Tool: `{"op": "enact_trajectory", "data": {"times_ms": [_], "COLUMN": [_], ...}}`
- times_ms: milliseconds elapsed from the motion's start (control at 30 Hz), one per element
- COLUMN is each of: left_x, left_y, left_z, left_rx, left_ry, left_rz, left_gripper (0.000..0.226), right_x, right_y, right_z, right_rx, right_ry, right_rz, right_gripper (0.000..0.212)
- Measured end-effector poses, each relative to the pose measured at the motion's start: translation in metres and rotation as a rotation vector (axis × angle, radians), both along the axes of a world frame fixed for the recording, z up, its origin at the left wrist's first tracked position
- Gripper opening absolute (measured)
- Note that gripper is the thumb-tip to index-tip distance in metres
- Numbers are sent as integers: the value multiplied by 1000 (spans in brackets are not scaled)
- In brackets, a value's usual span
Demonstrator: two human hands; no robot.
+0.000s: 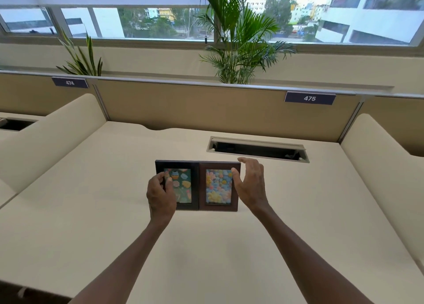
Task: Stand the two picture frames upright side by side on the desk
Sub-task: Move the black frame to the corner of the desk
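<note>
Two picture frames stand upright and touching side by side in the middle of the cream desk [114,212]. The black frame [183,166] on the left shows a picture of colourful sweets on green. The brown frame [218,166] on the right shows pastel flowers. My left hand [160,198] pinches the black frame's left edge between thumb and fingers and hides its lower left corner. My right hand [251,184] is spread open at the brown frame's right edge, thumb tip resting on the edge, fingers reaching past the top right corner.
An open cable slot [257,149] is set into the desk behind the frames. A tan partition [206,106] with a label 475 [309,98] closes the back. Curved cream dividers [57,129] rise on both sides. Plants [238,51] stand behind the partition.
</note>
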State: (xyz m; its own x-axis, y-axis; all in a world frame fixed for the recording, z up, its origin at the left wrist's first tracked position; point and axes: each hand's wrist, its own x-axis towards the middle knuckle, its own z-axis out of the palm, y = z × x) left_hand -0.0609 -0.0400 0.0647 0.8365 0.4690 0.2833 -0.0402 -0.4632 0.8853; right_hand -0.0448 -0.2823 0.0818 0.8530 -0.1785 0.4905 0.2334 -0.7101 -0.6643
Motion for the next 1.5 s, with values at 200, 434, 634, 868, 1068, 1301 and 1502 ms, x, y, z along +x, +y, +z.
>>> {"op": "enact_trajectory", "data": {"times_ms": [200, 434, 634, 868, 1068, 1301, 1502], "left_x": [28, 56, 70, 83, 93, 120, 141], "left_y": [40, 82, 99, 112, 131, 171, 209], "left_z": [-10, -28, -38, -39, -24, -1, 1], "left_rx": [-18, -91, -92, -64, -132, -241, -319], "left_ry": [134, 478, 492, 443, 357, 225, 209], "left_rz": [1, -357, -584, -714, -692, -630, -596], "left_gripper": [43, 63, 43, 36, 30, 28, 24], "right_x": [24, 60, 80, 87, 101, 130, 148], "right_y": [45, 90, 106, 119, 138, 177, 212], "right_z": [15, 24, 23, 32, 44, 69, 59], "right_rx": [-294, -521, -603, -607, -609, -259, 164], "right_ry": [-10, 234, 369, 390, 377, 478, 588], "right_rz": [77, 200, 272, 260, 238, 401, 406], "right_gripper": [45, 42, 39, 23, 21, 18, 38]}}
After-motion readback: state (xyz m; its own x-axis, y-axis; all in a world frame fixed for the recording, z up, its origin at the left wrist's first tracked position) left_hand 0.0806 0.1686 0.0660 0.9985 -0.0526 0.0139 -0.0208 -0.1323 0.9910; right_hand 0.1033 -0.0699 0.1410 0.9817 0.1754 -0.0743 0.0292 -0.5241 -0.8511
